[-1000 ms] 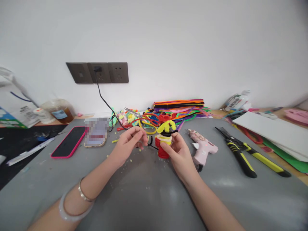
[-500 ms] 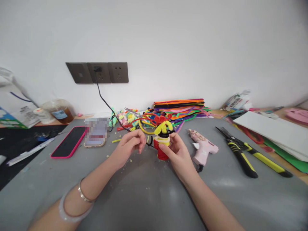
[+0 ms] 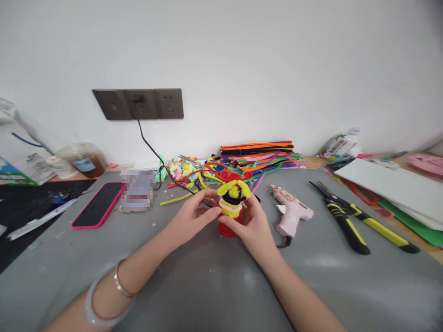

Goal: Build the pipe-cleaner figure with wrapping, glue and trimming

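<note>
Figure: fuzzy, yellow-black-red figure (image 3: pixel 231 211), upright at the middle of the grey mat (image 3: pixel 207 295), between both hands; can't tell if its base touches down.
Right hand: right hand (image 3: pixel 255 227) holding the figure, thumb across the red lower part, fingers round the far side. Looks like the steadying hand; best kept firm but light, since fuzzy windings probably squash.
Left hand: left hand (image 3: pixel 194 216) curved, thumb and fingers part-spread at the figure's other side, thumb tip about at the edge. Far fingertips hidden; can't tell if gripping.
Yellow loops: yellow loops (image 3: pixel 234 187) on top, free of both thumbs. Worth leaving unpressed; they could bend.
Red curls: red curls (image 3: pixel 235 176) just above; can't tell if attached. Go gently there.
Glue gun: pink glue gun (image 3: pixel 292 213) lying right of the figure, nozzle pointing away. May be hot; better keep the right wrist clear.
</note>
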`<state>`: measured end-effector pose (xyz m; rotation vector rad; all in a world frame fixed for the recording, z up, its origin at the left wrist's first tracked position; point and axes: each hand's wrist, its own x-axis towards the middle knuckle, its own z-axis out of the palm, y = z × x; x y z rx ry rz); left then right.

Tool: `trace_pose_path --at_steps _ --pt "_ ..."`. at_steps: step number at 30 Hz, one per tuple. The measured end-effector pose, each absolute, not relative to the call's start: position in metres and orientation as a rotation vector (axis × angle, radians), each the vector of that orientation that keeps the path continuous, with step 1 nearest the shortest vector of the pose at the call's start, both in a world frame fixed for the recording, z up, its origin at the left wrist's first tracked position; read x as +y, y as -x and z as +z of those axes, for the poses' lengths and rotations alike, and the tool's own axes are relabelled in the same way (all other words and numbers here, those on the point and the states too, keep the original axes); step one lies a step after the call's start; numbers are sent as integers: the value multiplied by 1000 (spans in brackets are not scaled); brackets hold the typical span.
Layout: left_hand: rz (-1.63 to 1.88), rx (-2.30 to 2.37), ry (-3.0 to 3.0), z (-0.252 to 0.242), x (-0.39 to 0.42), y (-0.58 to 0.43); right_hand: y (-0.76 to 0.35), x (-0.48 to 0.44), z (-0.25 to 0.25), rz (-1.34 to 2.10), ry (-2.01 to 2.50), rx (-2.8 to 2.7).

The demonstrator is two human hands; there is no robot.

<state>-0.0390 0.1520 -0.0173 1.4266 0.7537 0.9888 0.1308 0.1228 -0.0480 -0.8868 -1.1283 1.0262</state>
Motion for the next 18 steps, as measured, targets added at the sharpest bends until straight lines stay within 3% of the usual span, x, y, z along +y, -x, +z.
trace_pose_path --at_steps 18 --pt "1063 845 -1206 -20 154 39 -134 120 -40 1220 853 -1254"
